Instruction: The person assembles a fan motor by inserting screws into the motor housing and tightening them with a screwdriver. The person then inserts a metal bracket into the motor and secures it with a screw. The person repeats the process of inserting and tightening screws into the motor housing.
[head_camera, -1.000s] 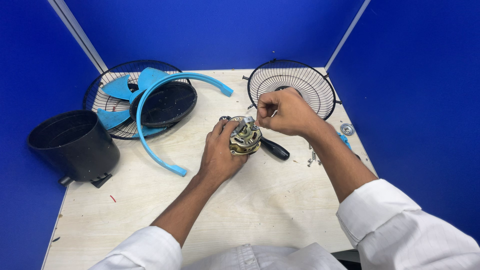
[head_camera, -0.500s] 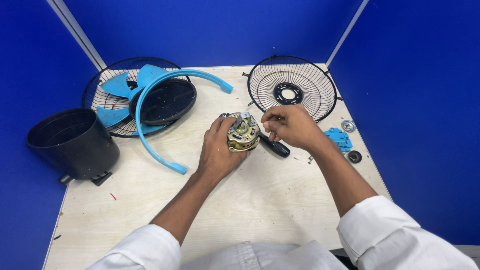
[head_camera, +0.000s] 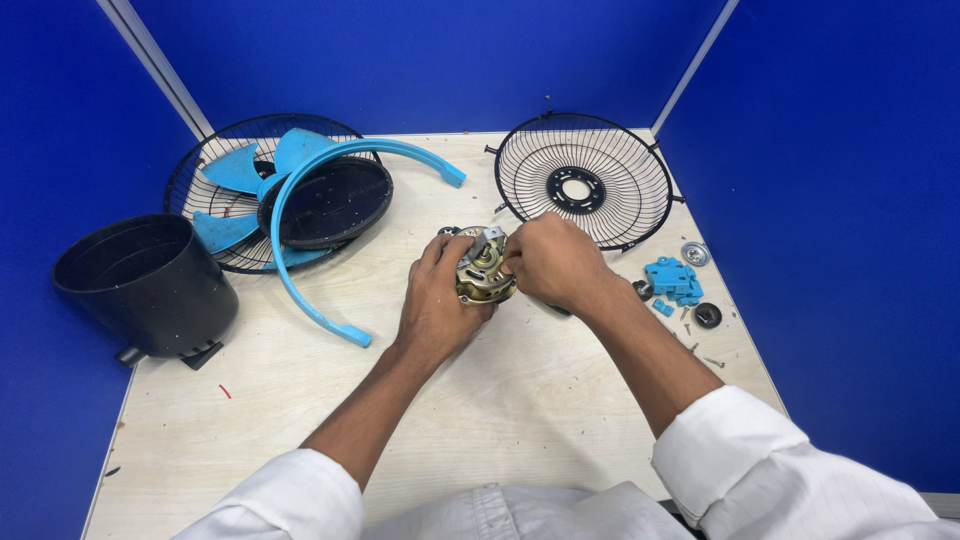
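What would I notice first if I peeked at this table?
Probably the two hands, left hand and right hand, gripping a small brass-coloured metal motor in the table's middle. Behind it lie a round black wire fan guard, right, and a curved light-blue plastic ring piece, left, beside a black plastic cylinder.

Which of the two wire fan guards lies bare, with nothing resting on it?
The right-hand wire guard, beyond the hands; the left guard carries blue blades.

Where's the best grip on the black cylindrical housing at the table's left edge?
Judging by its pose, grip the black housing at its open rim, coming from above: it stands upright with the mouth facing up, so fingers can hook inside the wall. Both hands are on the motor.
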